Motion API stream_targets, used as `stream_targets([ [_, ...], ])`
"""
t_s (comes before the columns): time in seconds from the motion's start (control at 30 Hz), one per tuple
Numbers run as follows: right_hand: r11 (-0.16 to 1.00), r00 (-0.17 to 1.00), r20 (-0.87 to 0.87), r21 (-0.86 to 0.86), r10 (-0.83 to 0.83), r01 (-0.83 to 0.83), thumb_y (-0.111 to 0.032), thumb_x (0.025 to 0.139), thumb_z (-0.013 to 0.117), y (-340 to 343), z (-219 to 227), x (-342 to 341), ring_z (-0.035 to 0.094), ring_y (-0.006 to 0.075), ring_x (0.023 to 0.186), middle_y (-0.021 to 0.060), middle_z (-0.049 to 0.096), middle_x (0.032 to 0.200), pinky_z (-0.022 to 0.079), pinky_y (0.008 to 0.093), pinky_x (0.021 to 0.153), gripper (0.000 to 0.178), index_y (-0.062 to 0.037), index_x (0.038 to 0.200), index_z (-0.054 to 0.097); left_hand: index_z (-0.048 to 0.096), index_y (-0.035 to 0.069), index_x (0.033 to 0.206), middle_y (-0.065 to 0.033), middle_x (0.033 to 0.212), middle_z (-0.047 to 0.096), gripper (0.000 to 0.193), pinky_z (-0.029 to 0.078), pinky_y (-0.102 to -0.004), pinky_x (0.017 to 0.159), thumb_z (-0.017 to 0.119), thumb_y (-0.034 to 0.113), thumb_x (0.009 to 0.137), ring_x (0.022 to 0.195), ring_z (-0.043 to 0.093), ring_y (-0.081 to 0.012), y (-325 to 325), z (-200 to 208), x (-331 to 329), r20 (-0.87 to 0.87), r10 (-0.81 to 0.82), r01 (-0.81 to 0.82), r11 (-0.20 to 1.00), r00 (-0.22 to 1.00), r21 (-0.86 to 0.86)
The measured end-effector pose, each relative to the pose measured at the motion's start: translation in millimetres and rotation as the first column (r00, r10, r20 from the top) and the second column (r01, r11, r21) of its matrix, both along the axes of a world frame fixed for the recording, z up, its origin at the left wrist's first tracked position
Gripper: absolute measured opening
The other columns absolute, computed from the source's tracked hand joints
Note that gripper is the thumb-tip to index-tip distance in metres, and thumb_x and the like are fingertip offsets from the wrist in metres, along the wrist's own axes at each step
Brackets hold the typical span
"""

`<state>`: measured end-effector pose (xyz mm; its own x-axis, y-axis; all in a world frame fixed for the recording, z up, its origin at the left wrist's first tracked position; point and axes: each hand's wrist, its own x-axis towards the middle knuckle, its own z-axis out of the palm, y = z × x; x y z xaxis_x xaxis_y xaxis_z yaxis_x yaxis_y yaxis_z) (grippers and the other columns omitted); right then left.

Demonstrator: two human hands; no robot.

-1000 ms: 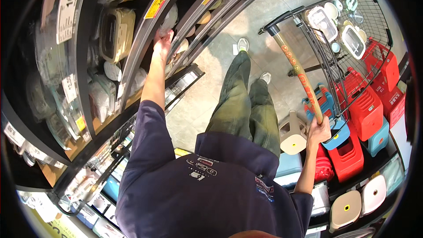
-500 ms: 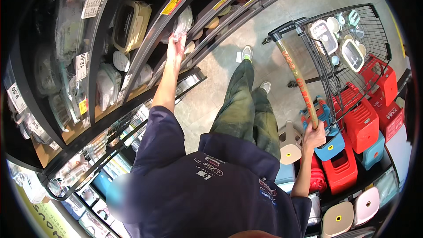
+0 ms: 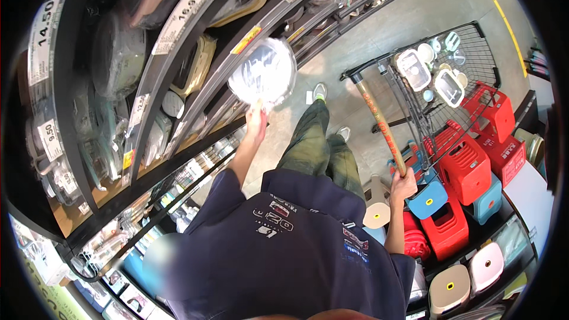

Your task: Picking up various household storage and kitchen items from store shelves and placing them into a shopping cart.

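Observation:
My left hand (image 3: 256, 123) is closed on the near edge of a round, shiny item in clear wrap (image 3: 262, 76). Glare hides its detail, so I cannot tell whether it is a lid or a shallow bowl. It faces me in front of the shelf edge. My right hand (image 3: 403, 185) is wrapped round the near end of the shopping cart handle (image 3: 379, 123), a long printed bar. In the cart lie a rectangular food container with a pale rim (image 3: 449, 88), another light container (image 3: 413, 70) and several small cups and dishes.
Shelves (image 3: 195, 92) of wrapped kitchenware curve along my left. Red stools (image 3: 464, 157), a blue stool (image 3: 428, 200) and a beige stool (image 3: 376, 206) stand at the right, near the cart. Lidded bins (image 3: 449, 289) sit at the lower right. A yellow floor line (image 3: 498, 9) runs beyond the cart.
My left hand has drawn the round wrapped item out from the shelf and turned its broad face toward me. My right hand stays on the cart handle; the view has shifted slightly.

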<state>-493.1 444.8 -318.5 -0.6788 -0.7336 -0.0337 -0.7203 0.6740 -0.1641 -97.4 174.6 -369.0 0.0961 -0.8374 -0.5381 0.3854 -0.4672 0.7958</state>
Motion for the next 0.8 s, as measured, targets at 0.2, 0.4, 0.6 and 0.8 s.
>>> stream_targets([
  [0.2, 0.999, 0.99, 0.13, 0.026, -0.047, 0.044, -0.019, 0.072, 0.065, -4, 12, 2, 0.059, 0.0353, 0.062, 0.015, 0.059, 0.068, 0.046, 0.0432, 0.055, 0.017, -0.0062, 0.076, 0.055, 0.051, 0.004, 0.116, -0.0049, 0.113, 0.057, 0.025, 0.044, -0.0325, 0.093, 0.052, 0.016, 0.094, 0.104, 0.055, -0.0157, 25, 64, -52, -0.156, -0.089, 0.13, 0.952, 0.984, 0.277],
  [0.4, 0.991, 0.914, 0.405, 0.128, -0.019, -0.036, -0.026, 0.075, 0.063, -26, 38, 0, 0.06, 0.0354, 0.071, 0.0172, 0.059, 0.073, 0.047, 0.0434, 0.063, 0.026, -0.0046, 0.086, 0.054, 0.048, 0.002, 0.119, -0.0064, 0.119, 0.054, 0.026, 0.043, -0.037, 0.098, 0.048, 0.013, 0.095, 0.109, 0.053, -0.0172, 12, 117, -71, -0.292, -0.329, 0.399, 0.888, 0.898, 0.23],
  [0.6, 0.972, 0.92, 0.387, 0.192, 0.054, -0.138, -0.026, 0.075, 0.064, -11, 22, -17, 0.061, 0.0399, 0.07, 0.0223, 0.061, 0.071, 0.048, 0.0481, 0.064, 0.027, -0.0033, 0.087, 0.057, 0.049, -0.001, 0.12, -0.0077, 0.122, 0.054, 0.029, 0.041, -0.0388, 0.101, 0.048, 0.016, 0.096, 0.113, 0.052, -0.0184, 4, 104, -62, -0.24, -0.332, 0.392, 0.878, 0.912, 0.274],
  [0.8, 0.961, 0.921, 0.376, 0.197, 0.106, -0.192, -0.021, 0.075, 0.065, -24, 16, -29, 0.059, 0.0417, 0.069, 0.0225, 0.06, 0.071, 0.047, 0.048, 0.062, 0.023, -0.0016, 0.08, 0.055, 0.05, 0.0, 0.119, -0.0085, 0.121, 0.055, 0.029, 0.043, -0.0389, 0.101, 0.047, 0.017, 0.096, 0.11, 0.054, -0.0183, 42, 81, -15, -0.074, -0.256, 0.266, 0.936, 0.964, 0.232],
])
